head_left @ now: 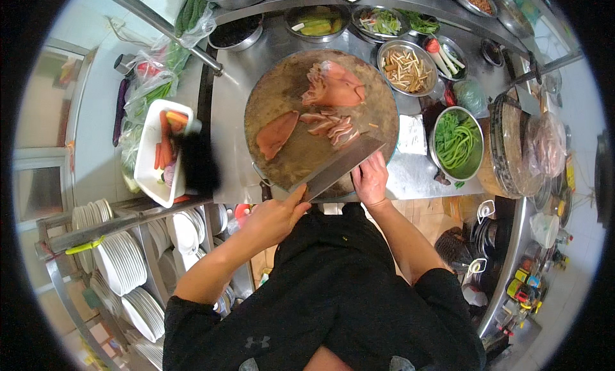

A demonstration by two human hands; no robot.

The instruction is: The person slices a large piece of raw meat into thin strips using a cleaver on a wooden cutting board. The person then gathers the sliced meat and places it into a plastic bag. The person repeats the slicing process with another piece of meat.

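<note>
Our left hand (277, 215) grips the cleaver (339, 168); right hand (371, 181), can't tell; meat slices (334, 125) cut, larger pieces (336, 88) remain.

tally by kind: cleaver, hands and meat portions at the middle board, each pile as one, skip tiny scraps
cleaver: 1
hands (left hand, right hand): 2
meat portions (left portion, far portion, sliced pile): 3
total: 6
</note>
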